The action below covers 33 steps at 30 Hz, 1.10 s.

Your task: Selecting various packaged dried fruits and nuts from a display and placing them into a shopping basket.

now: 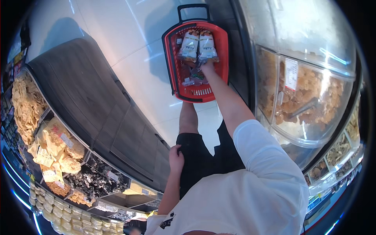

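My right hand [207,68] reaches down into a red plastic shopping basket [221,69]. It is at the near end of a white-and-clear food bag [207,48], touching its plastic; the fingers are partly hidden, so a grip cannot be made out. A matching bag [189,47] lies beside it on the left, both lengthwise at the basket's far end. Clear plastic packs [195,77] lie below them, nearer me, partly covered by my hand. My left hand [176,157] hangs by my left thigh, fingers loosely curled, holding nothing.
On the right stand clear bins of dried food [311,94], one with a scoop [304,108] inside. A dark wood-look display counter [85,85] runs along the left, bearing bagged dried goods [55,147] and black dried fungus [94,176]. The basket's black handle [194,6] points away from me over the pale tiled floor [129,38].
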{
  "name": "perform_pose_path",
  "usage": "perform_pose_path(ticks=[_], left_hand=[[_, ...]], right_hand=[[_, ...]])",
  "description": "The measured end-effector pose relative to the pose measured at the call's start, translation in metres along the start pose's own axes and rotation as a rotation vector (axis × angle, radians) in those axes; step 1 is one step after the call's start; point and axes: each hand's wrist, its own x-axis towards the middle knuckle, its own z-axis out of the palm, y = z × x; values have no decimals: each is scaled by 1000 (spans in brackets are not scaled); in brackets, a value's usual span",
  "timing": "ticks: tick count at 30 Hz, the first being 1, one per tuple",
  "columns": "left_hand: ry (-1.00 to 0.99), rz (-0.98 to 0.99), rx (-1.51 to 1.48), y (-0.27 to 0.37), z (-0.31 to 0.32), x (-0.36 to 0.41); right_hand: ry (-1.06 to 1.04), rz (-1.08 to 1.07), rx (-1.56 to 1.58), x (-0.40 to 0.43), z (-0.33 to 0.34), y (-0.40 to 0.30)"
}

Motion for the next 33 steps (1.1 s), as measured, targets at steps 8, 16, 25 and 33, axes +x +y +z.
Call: perform_pose_path(ticks=[8,16,25,33], left_hand=[[-99,39,-145,29,-42,-16],[-185,-162,-450,26,-144,35],[-197,49,-446,163,-210,82],[-239,131,-377,231,-177,68]], right_hand=[[-506,-176,-210,-272,-126,-6],[-374,-698,124,-394,-480,-272],[1455,-622,198,-410,-992,-277],[1625,-54,144,-412,-1181,-181]])
